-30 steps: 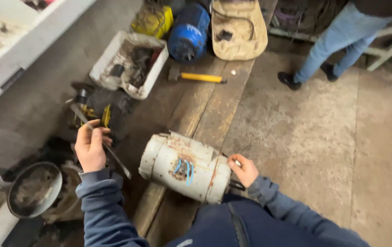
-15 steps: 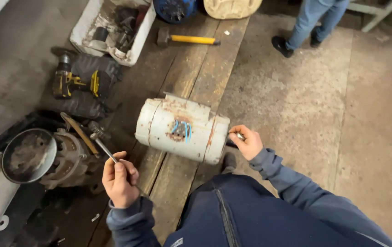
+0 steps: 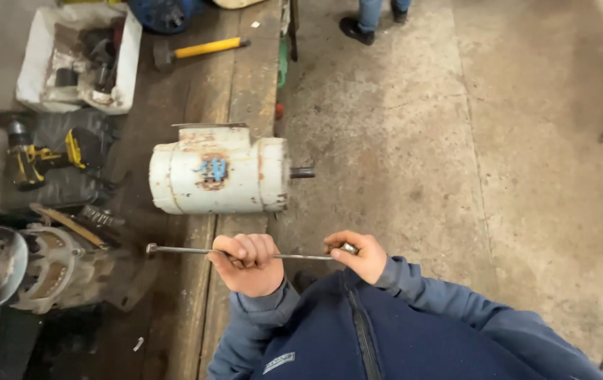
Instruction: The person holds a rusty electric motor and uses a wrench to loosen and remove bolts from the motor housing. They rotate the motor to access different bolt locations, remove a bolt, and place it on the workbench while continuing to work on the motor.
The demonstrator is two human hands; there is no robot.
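Hands hold a long thin metal rod (image 3: 245,252) level, just below the white motor (image 3: 217,169). Left hand (image 3: 248,262) is clenched around the rod's middle; right hand (image 3: 357,255) pinches its right end between fingertips. Left of the motor lie a yellow drill (image 3: 41,158) and a dismantled motor housing (image 3: 55,267); above it, a hammer (image 3: 199,51) and a white tray (image 3: 129,63) of parts.

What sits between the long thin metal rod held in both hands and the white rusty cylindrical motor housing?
Nothing: in the head view, only bare wooden planks separate the long thin metal rod, gripped by left hand and right hand, from the white rusty cylindrical motor housing.
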